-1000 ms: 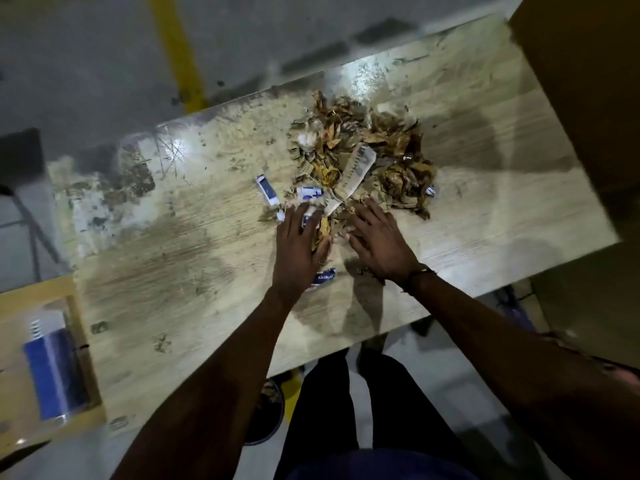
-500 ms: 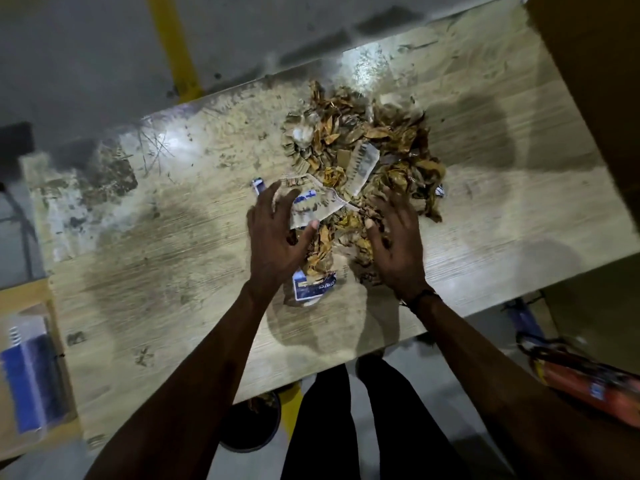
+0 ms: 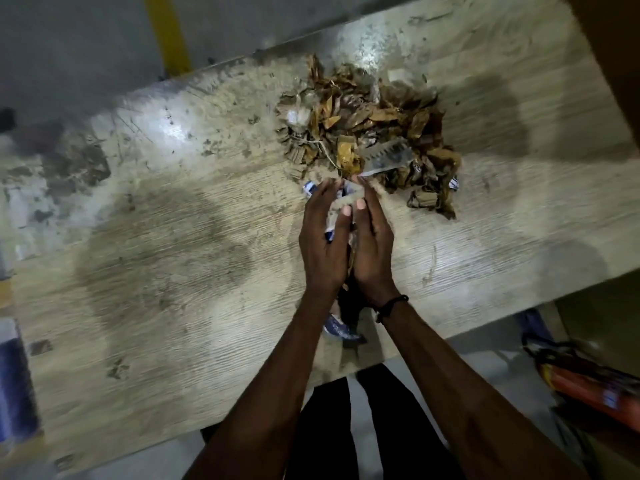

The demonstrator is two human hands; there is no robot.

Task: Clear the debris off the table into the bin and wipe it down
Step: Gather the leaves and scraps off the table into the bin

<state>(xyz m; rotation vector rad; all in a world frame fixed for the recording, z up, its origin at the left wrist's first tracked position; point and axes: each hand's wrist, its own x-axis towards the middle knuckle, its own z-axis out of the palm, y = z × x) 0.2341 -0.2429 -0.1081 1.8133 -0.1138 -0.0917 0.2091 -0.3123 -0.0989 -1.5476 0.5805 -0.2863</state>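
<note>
- At the far left edge a blurred blue object [image 3: 14, 382] sits below table level; what it is made of cannot be told.
- The table [image 3: 156, 271] has a pale wood-grain top, streaked and dusty, with dark flaky stains toward its far left corner and a glossy glare patch beyond the middle.
- The left hand [image 3: 323, 244] stands on edge, palm facing right, fingers straight and close together — pressing scraps against the other hand.
- Between the palms sits a small clump of debris: crumpled white-and-blue paper scraps [image 3: 334, 216] and a few dry leaves, reaching up to the fingertips, mostly hidden by the hands.
- A blue-and-white wrapper [image 3: 337, 330] lies flat on the table beneath the wrists, near the near edge.
- The right hand [image 3: 372, 244] mirrors the left, fingers straight, thumb laid along the scraps; a dark cord circles its wrist.
- Just beyond the fingertips, to the far right, lies the main debris pile [image 3: 367, 129] — brittle, curled brown leaves, twigs and a toothed translucent plastic strip [image 3: 388, 161].
- On the floor at the near right lies an orange-red cylinder [image 3: 588, 386], blurred.
</note>
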